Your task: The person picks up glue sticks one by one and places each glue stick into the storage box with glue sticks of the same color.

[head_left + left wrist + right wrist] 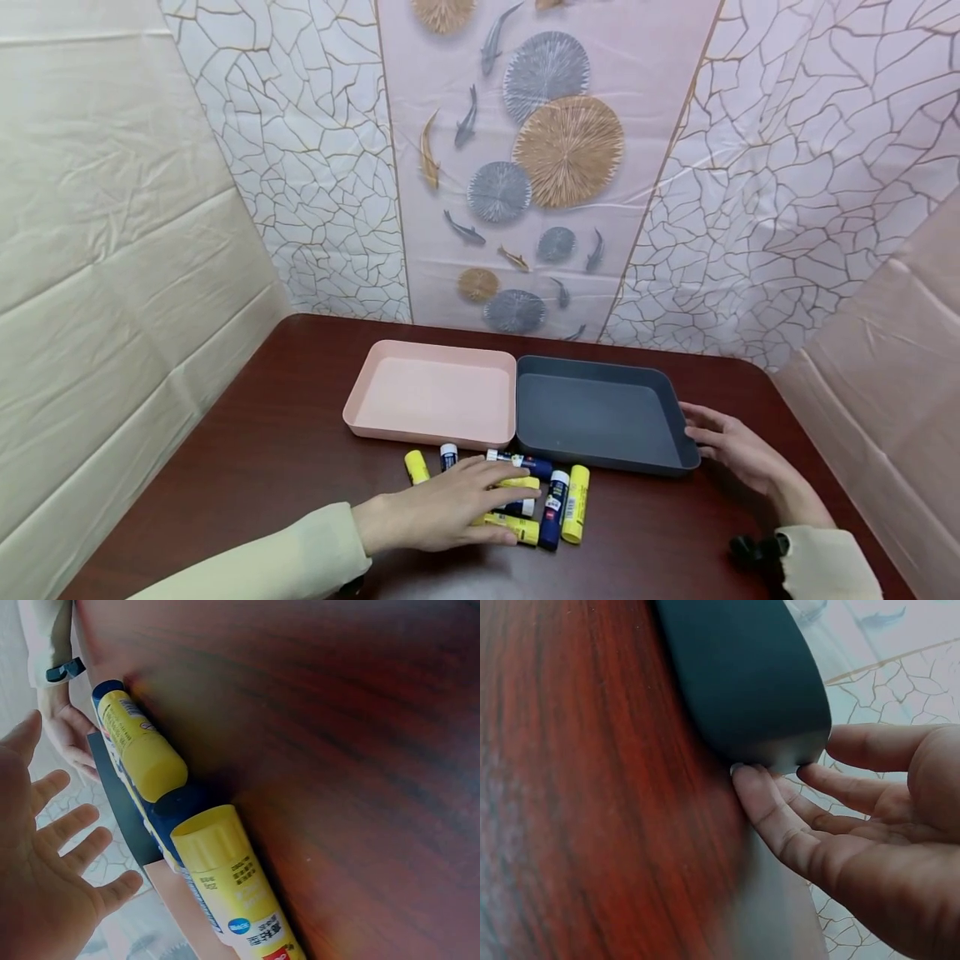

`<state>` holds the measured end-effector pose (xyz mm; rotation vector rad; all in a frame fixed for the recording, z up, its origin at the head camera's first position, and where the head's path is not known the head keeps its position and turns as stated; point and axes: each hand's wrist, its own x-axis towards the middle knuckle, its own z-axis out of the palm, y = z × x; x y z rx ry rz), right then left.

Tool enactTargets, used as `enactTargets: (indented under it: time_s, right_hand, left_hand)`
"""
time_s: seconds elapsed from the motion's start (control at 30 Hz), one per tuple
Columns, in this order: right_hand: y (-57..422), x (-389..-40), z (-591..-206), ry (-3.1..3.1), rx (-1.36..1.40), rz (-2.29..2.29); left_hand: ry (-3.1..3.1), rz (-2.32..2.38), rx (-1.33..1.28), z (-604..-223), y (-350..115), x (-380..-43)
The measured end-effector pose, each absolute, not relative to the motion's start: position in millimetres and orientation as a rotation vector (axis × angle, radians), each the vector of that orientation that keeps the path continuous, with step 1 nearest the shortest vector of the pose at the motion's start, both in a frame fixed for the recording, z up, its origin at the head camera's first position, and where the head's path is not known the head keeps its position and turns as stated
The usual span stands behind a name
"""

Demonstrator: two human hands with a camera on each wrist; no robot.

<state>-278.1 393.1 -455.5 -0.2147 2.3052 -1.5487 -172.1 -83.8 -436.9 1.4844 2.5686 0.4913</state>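
Left hand (442,507) is palm down, fingers spread apart, over a cluster of yellow and navy glue sticks (553,510) near on the table (247,483); whether it touches them is hard to judge. Beyond, a pink tray (435,396) adjoins a dark tray (600,417) farther right. Well apart, the right hand (742,454) rests loosely extended fingers against the dark tray's right end.

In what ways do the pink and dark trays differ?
The pink tray is pale; the dark tray is slate grey. The pink tray stands left, the dark tray right. The right hand touches the dark tray's end, not the pink tray. Both are shallow with rounded corners.
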Motion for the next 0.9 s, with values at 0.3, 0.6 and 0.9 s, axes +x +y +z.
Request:
enactTargets:
  time_s: [0.3, 0.6, 0.9]
  right_hand:
    - [394.6, -279.9, -459.6, 2.294, -0.222, -1.591]
    - [396.4, -280.0, -461.0, 2.276, -0.199, -1.594]
    - [397.3, -280.0, -461.7, 2.262, -0.192, -1.608]
  left_hand:
    - [2.608, 0.477, 1.509, -439.6, -86.0, -170.5]
    - [2.641, 0.504, 1.529, -443.1, -85.3, -168.6]
    - [2.677, 0.485, 1.604, -445.2, -79.2, -165.9]
